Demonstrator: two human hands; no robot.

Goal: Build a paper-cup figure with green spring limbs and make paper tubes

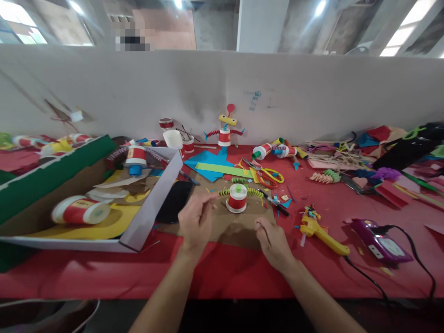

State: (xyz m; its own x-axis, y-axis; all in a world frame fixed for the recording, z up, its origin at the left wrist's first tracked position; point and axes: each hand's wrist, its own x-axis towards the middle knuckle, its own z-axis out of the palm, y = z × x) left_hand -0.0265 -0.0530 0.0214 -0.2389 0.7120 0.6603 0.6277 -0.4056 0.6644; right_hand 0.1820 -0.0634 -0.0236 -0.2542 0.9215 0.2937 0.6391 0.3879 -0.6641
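An upturned white paper cup with a red band (237,202) stands on a brown cardboard sheet (225,231). Yellow-green folded paper springs stick out from both its sides like arms, and a small green piece lies on its top. My left hand (197,219) is to the left of the cup, its fingers drawn together close to the tip of the left paper spring (225,191); whether they touch it I cannot tell. To the cup's lower right, my right hand (272,240) is closed with curled fingers, over the cardboard's edge. What either hand may hold is hidden.
A shallow box (130,231) with cups and paper is at left, beside a black phone (174,201). Scissors (268,175) lie behind the cup. At right are a yellow glue gun (324,236) and a purple device (381,243) with cords. A finished paper-cup figure (225,137) stands behind.
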